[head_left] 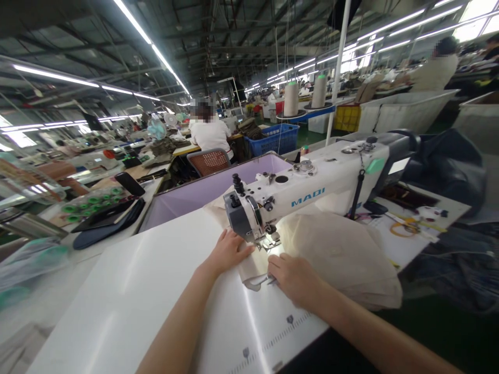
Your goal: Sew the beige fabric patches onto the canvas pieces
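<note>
A white sewing machine [312, 189] marked MAQI stands over a piece of beige fabric [331, 244], its lamp lighting the presser foot [272, 240]. My left hand [231, 252] lies flat on the fabric to the left of the foot, fingers stretched out. Just in front of the foot, my right hand [290, 275] has its fingers curled and pressed together on the cloth's near part. A small grey metal piece [272, 281] shows under those fingers; its kind is unclear. Most of the fabric is bunched to the right, under the machine's arm.
The white table [152, 275] has a printed ruler along its near edge. Behind it is a lilac-lined bin [187, 200]. Thread cones [291, 98] stand at the back. Yellow-handled scissors [405, 227] lie on the right. A person in white [210, 136] sits ahead.
</note>
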Demonstrator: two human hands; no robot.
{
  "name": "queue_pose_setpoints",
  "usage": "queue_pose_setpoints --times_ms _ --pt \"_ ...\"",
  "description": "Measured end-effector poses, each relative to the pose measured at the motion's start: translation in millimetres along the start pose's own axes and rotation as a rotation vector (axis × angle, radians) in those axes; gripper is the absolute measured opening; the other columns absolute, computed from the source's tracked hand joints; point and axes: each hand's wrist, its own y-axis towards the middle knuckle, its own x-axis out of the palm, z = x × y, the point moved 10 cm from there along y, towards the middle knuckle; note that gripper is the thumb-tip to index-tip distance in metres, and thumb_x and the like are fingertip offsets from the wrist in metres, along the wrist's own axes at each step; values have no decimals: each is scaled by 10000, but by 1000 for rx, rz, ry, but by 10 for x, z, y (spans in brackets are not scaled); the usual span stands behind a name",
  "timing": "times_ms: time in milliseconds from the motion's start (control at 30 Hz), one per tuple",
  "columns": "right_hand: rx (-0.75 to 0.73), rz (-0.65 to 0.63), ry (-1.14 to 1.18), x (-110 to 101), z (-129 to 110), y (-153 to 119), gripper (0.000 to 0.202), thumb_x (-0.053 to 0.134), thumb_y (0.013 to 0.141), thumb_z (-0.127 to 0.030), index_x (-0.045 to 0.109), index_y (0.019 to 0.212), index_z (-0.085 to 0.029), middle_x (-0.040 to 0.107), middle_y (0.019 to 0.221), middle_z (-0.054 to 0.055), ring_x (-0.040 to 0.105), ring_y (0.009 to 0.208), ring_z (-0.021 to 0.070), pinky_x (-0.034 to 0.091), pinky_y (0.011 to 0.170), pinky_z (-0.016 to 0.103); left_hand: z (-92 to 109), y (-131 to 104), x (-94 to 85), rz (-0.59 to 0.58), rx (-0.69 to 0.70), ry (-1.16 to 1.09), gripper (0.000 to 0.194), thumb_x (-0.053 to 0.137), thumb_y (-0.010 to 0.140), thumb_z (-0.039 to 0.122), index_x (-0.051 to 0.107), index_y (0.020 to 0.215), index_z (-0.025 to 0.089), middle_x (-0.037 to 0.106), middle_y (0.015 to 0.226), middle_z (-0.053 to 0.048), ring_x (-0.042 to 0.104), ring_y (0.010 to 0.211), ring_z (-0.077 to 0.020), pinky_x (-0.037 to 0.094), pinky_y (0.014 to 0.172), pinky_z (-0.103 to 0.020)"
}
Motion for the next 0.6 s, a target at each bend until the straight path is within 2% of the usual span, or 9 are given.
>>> queue_pose_setpoints --times_ms 133,233,333,367,433,500,600 --pt "-15 -10 -14 -30 4 21 93 598 932 -94 631 963 -176 658 1042 49 590 896 226 427 594 347 83 7 -97 45 -7 56 258 577 967 417 728 1021 215 699 1131 -113 588 1191 -343 424 1085 -571" --pt "-19 -28 -8 -24 -1 9 110 562 956 -92 632 956 -178 660 1041 54 592 909 221 432 604 337 269 -77 -155 99 -21 85 208 548 971 294 716 914 185 692 1053 -139 620 1102 -347 471 1020 -581" --pt "-31 -52 4 9 -14 -31 123 560 942 -85 635 993 -169 657 1065 68 590 920 227 442 622 337 614 -297 -71 82 58 55 215 501 959 161 711 941 205 699 1033 -102 653 994 -270 562 909 -441" --pt "-28 -55 10 17 -12 -49 132 559 939 -88 636 1012 -166 657 1072 71 589 922 229 444 628 337 756 -393 -16 61 121 25 210 509 965 165 711 954 219 702 1033 -79 653 999 -244 571 905 -390" --pt "-19 -57 21 28 -5 -85 164 538 944 -85 641 1047 -163 661 1080 73 589 920 230 446 638 332 980 -587 26 75 231 -62 247 468 998 182 694 1092 217 697 1090 -83 652 1040 -240 584 918 -380" --pt "-12 -57 24 30 3 -113 200 509 950 -70 645 1063 -164 665 1083 68 590 915 226 445 643 323 1072 -724 27 118 282 -93 301 433 1023 202 646 1236 219 680 1197 -92 627 1152 -258 568 997 -415" --pt "-18 -73 9 28 7 -117 219 522 917 -41 642 1055 -160 663 1083 69 588 905 227 448 638 319 1059 -774 22 136 297 -95 339 430 1032 218 596 1328 229 656 1284 -92 592 1240 -272 544 1054 -443"
